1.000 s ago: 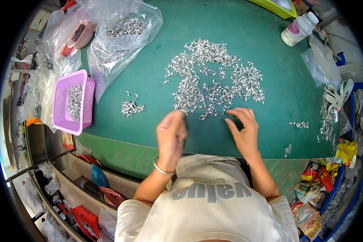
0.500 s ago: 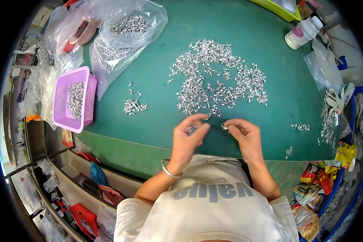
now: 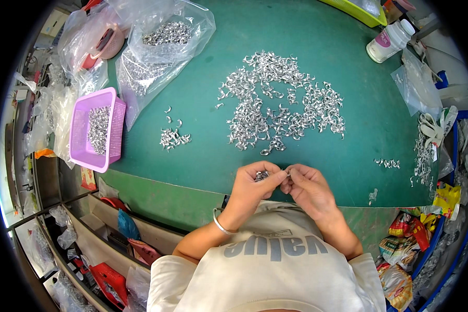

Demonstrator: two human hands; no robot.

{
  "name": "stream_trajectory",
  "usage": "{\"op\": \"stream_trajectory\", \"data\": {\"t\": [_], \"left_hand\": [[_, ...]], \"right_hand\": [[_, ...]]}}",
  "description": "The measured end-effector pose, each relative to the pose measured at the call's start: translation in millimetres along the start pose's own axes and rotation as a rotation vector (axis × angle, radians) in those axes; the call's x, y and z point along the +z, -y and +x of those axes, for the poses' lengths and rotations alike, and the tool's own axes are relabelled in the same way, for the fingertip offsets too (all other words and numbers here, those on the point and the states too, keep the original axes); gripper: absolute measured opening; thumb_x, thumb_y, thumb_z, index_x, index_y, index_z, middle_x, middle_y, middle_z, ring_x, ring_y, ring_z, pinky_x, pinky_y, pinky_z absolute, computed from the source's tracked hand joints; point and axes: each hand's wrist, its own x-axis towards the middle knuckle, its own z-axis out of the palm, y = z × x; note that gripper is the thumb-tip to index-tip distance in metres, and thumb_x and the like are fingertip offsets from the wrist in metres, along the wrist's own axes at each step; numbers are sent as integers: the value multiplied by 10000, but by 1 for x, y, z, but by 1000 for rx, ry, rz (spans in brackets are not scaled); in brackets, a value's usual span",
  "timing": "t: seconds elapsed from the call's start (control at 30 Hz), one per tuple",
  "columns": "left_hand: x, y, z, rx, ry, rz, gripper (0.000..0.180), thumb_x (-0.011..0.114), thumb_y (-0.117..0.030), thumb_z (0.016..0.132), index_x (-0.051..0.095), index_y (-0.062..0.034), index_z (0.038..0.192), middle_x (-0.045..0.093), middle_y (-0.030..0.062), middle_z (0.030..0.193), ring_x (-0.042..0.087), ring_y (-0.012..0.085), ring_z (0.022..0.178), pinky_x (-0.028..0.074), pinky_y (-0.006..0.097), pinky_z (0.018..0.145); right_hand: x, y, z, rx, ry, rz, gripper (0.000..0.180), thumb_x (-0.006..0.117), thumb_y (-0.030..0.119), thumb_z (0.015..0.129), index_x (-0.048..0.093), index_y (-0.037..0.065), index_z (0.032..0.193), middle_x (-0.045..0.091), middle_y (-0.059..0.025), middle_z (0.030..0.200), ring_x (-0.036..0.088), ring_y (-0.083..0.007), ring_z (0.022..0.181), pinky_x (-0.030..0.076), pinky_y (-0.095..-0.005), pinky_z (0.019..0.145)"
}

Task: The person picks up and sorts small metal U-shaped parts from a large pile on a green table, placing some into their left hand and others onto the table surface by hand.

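Both forearms rise from the six o'clock edge and converge near the frame's centre. The left hand (image 3: 250, 183) is curled palm-up, its grip closed, a thin bangle on its wrist. The right hand (image 3: 308, 188), at its three o'clock, meets it fingertip to fingertip in a pinch.

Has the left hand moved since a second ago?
Yes. The left hand drew back from the big pile of metal pieces toward the table's near edge, meeting the right hand.
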Motion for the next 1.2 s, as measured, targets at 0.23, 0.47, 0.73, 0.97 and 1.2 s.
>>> {"op": "stream_trajectory", "data": {"t": [0.23, 0.47, 0.73, 0.97, 1.2], "left_hand": [[-14, 18, 12, -269, 175, -544, 112, 543, -136, 868, 533, -27, 840, 348, -57, 607, 270, 29, 506, 207, 170, 410], [-7, 11, 3, -64, 7, -153, 72, 595, -82, 823, 559, -21, 813, 429, -33, 625, 337, 20, 543, 225, 177, 425], [3, 8, -1, 385, -102, 385, 80, 648, 57, 697, 601, -1, 726, 467, -15, 619, 399, 43, 566, 330, 191, 521], [5, 5, -4, 486, -134, 516, 118, 669, 82, 647, 623, 8, 726, 472, 4, 594, 408, 61, 555, 349, 203, 529], [4, 6, -5, 521, -133, 540, 127, 668, 84, 648, 631, 13, 746, 492, 13, 605, 417, 65, 552, 350, 201, 523]], "right_hand": [[-2, 9, 15, -637, -370, -1096, 43, 627, 33, 767, 616, -1, 790, 602, -54, 720, 482, -127, 597, 397, -266, 550], [-5, 20, 26, -838, -446, -1434, 93, 641, 31, 727, 599, 10, 807, 580, -77, 751, 500, -220, 654, 391, -322, 603], [-14, 14, 48, -971, -453, -1875, 146, 613, 55, 737, 575, 47, 877, 527, -57, 885, 474, -238, 819, 348, -349, 680], [-15, 15, 49, -1047, -405, -1822, 120, 607, 44, 736, 571, 50, 851, 537, -42, 883, 481, -226, 806, 343, -343, 682], [-18, 16, 51, -1052, -382, -1814, 98, 608, 34, 733, 576, 41, 826, 544, -52, 842, 486, -233, 794, 350, -345, 679]]}}
